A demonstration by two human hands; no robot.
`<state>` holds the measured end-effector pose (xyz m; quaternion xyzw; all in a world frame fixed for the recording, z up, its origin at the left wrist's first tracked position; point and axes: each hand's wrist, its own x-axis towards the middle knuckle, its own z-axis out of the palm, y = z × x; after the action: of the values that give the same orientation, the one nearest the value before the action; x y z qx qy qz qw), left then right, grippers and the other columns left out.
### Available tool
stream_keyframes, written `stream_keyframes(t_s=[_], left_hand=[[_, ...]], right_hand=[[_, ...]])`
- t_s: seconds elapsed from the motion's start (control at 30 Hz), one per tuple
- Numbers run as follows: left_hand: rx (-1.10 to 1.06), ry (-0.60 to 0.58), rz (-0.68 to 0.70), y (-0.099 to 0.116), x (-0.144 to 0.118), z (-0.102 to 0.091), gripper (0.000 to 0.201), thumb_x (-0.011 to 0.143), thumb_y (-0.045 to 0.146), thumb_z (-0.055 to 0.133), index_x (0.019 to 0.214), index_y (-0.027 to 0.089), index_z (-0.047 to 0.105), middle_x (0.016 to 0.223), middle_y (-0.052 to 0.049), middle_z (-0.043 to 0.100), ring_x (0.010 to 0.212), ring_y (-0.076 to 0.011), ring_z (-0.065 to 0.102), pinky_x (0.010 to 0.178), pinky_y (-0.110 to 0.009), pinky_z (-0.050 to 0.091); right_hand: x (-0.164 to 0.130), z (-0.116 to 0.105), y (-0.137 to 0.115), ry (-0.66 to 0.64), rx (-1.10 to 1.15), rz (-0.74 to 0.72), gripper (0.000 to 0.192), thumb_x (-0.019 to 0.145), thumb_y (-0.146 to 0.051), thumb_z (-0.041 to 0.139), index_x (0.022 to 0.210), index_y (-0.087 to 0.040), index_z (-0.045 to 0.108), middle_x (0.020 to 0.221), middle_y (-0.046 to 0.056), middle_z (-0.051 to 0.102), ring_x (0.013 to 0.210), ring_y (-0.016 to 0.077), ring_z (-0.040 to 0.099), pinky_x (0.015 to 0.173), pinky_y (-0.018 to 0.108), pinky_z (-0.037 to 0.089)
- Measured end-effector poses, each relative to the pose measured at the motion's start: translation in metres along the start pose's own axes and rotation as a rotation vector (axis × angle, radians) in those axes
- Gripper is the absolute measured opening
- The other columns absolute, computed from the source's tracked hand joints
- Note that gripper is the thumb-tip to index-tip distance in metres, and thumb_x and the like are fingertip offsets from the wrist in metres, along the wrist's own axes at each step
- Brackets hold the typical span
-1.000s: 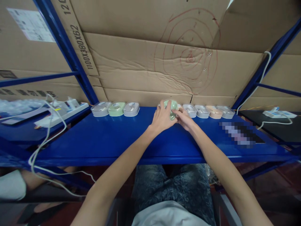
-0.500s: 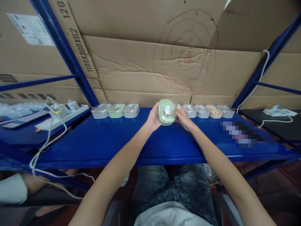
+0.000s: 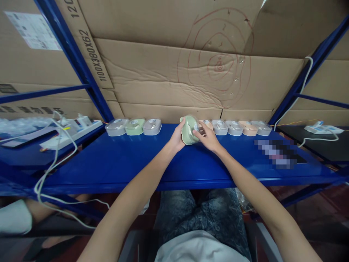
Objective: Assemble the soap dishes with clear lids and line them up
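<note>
A light green plastic box [image 3: 188,131] with rounded corners and a clear, glossy lid is held above the shelf, tilted so that its lid faces right. My left hand [image 3: 177,139] is wrapped round its left side. At the lid's round pale label, my right hand [image 3: 208,137] rests its thumb against the box, its other fingers stretched and apart. Whether those fingers also press on the box is hard to make out. Behind my right hand is a peach box [image 3: 205,124], partly hidden by the fingers.
Similar boxes line the back of the blue shelf [image 3: 131,163]: a grey box [image 3: 117,127], a green box [image 3: 135,127] and several others to the right. A blurred patch [image 3: 278,154] lies at right. White cables [image 3: 40,185] hang at left, near another person's arm [image 3: 38,211].
The green box has turned in my hands, its lid swinging from facing me toward the right. My right hand has shifted slightly left, its fingers spreading more.
</note>
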<state>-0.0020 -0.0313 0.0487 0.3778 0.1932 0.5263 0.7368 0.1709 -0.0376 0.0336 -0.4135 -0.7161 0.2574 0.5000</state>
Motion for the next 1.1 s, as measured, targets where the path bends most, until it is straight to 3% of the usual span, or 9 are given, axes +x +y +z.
stream_keyframes(t_s=[0.2, 0.4, 0.57, 0.67, 0.77, 0.97, 1.1], left_hand=[[0.072, 0.068, 0.075, -0.006, -0.003, 0.001, 0.062, 0.102, 0.054, 0.077, 0.153, 0.021, 0.064, 0.13, -0.017, 0.081, 0.122, -0.0364, 0.079, 0.111, -0.05, 0.059], [0.1, 0.098, 0.065, -0.01, 0.001, -0.002, 0.066, 0.1, 0.064, 0.075, 0.15, 0.023, 0.066, 0.128, -0.016, 0.082, 0.118, -0.0344, 0.08, 0.109, -0.049, 0.059], [0.073, 0.105, 0.026, -0.003, 0.005, 0.0, 0.053, 0.104, 0.068, 0.065, 0.118, 0.018, 0.078, 0.11, -0.016, 0.084, 0.117, -0.0385, 0.079, 0.105, -0.05, 0.062], [0.035, 0.174, 0.076, 0.005, 0.007, -0.004, 0.052, 0.103, 0.069, 0.064, 0.107, 0.02, 0.076, 0.101, -0.012, 0.082, 0.111, -0.0355, 0.079, 0.101, -0.047, 0.063], [-0.01, 0.228, 0.157, 0.013, 0.008, -0.013, 0.054, 0.102, 0.072, 0.061, 0.108, 0.02, 0.075, 0.097, -0.01, 0.08, 0.106, -0.0314, 0.078, 0.1, -0.046, 0.064], [-0.053, 0.299, 0.21, 0.024, 0.009, -0.022, 0.063, 0.101, 0.077, 0.055, 0.124, 0.021, 0.073, 0.101, -0.012, 0.078, 0.105, -0.0332, 0.076, 0.099, -0.051, 0.064], [-0.116, 0.357, 0.199, 0.025, 0.007, -0.016, 0.061, 0.106, 0.074, 0.05, 0.118, 0.019, 0.073, 0.096, -0.011, 0.076, 0.096, -0.0297, 0.076, 0.097, -0.047, 0.065]], right_hand=[[-0.004, 0.002, -0.008, -0.059, -0.036, 0.008, 0.07, 0.091, -0.059, 0.084, 0.146, -0.021, 0.067, 0.128, 0.014, 0.077, 0.111, 0.03, 0.074, 0.101, 0.046, 0.063], [0.0, 0.003, 0.001, -0.07, 0.085, 0.154, 0.081, 0.082, -0.058, 0.091, 0.149, -0.021, 0.063, 0.118, 0.012, 0.078, 0.098, 0.0259, 0.075, 0.079, 0.038, 0.067], [0.009, -0.002, -0.001, -0.08, 0.364, 0.332, 0.055, 0.089, -0.063, 0.079, 0.125, -0.023, 0.067, 0.09, 0.003, 0.076, 0.069, 0.0186, 0.069, 0.059, 0.029, 0.06], [0.012, -0.01, -0.007, -0.066, 0.54, 0.404, 0.053, 0.095, -0.075, 0.06, 0.113, -0.025, 0.062, 0.096, 0.007, 0.079, 0.072, 0.02, 0.073, 0.063, 0.03, 0.06], [0.012, -0.02, -0.01, -0.028, 0.658, 0.417, 0.06, 0.096, -0.082, 0.045, 0.111, -0.026, 0.06, 0.104, 0.01, 0.081, 0.082, 0.0224, 0.076, 0.072, 0.032, 0.061], [0.011, -0.029, -0.009, 0.023, 0.845, 0.376, 0.067, 0.095, -0.082, 0.042, 0.123, -0.024, 0.063, 0.112, 0.015, 0.083, 0.089, 0.0272, 0.078, 0.079, 0.038, 0.063], [0.011, -0.028, -0.007, 0.022, 0.92, 0.381, 0.065, 0.095, -0.08, 0.049, 0.125, -0.025, 0.065, 0.11, 0.014, 0.085, 0.085, 0.0266, 0.077, 0.074, 0.037, 0.063]])
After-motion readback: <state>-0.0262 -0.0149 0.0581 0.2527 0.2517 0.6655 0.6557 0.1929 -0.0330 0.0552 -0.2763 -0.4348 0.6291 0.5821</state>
